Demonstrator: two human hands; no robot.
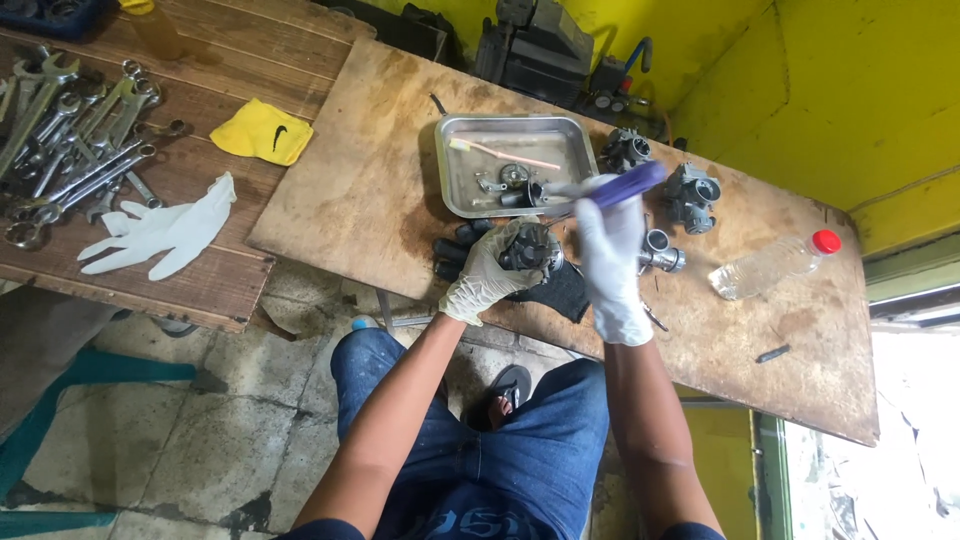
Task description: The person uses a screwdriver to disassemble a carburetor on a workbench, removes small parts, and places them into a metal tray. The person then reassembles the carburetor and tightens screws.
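White gloves cover both hands. The left hand (487,275) is curled shut around a dark metal carburettor body (531,248), holding it just above the near edge of the bench (380,170). The right hand (610,255) is closed on a purple-handled tool (610,187), blurred, its handle slanting up and away from the carburettor body; the working end cannot be made out. Under the carburettor body lies a black glove (560,292), its fingers poking out to the left. Just right of the carburettor body, behind the right hand, sits a small metal fitting (662,253). Farther right lies a clear plastic bottle (775,265) with a red cap, on its side. Just beyond the carburettor body stands a steel tray (460,165) holding a pink toothbrush (505,153) and small metal parts. Right of the tray are two more carburettors (692,190). Well left of the carburettor body lie a spare white glove (160,232), a yellow cloth (262,131) and a heap of spanners (70,140).
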